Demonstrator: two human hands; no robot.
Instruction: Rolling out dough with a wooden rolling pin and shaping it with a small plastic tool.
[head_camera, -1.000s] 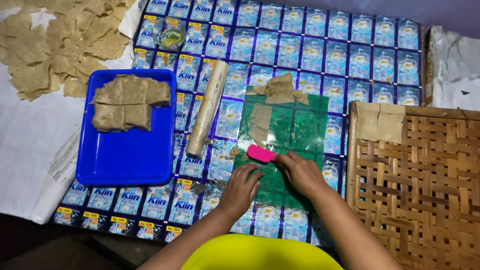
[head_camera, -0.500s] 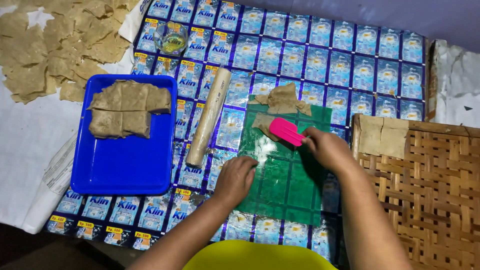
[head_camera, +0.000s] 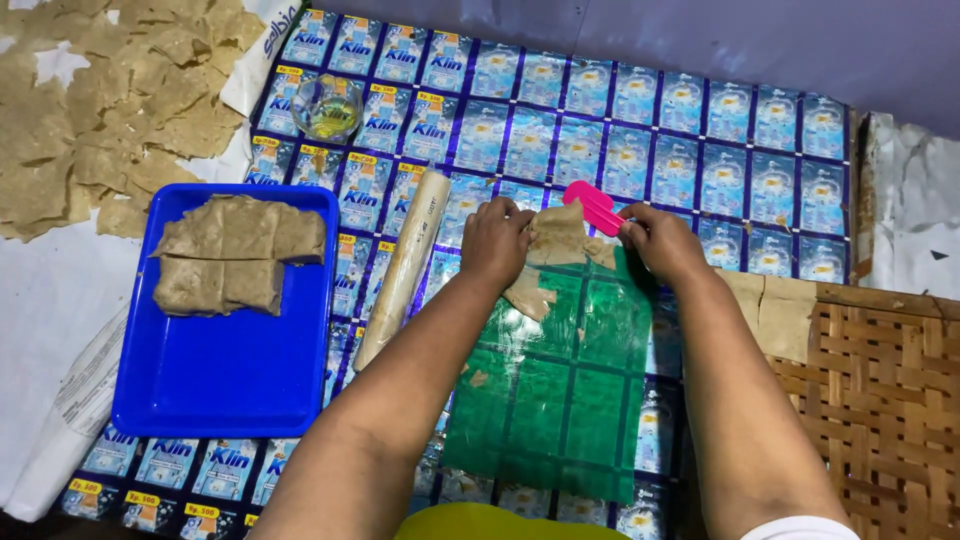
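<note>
Seen from above, the left hand (head_camera: 497, 240) presses curled fingers onto a thin tan dough sheet (head_camera: 556, 240) at the far edge of a green plastic sheet (head_camera: 560, 390), while the right hand (head_camera: 662, 243) grips a pink scraper (head_camera: 594, 207) against it, a blue tray (head_camera: 230, 385) lying left.

The blue tray (head_camera: 225, 385) and pink scraper (head_camera: 592, 206) look like smooth plastic. The green sheet (head_camera: 560, 400) beside the tray is glossy film. The dough (head_camera: 558, 236) on it looks matt and rough.

A pink scraper (head_camera: 594, 207), tan dough (head_camera: 556, 238), a green gridded sheet (head_camera: 560, 400), a blue tray (head_camera: 230, 385), a blue sachet-patterned mat (head_camera: 700, 150).
</note>
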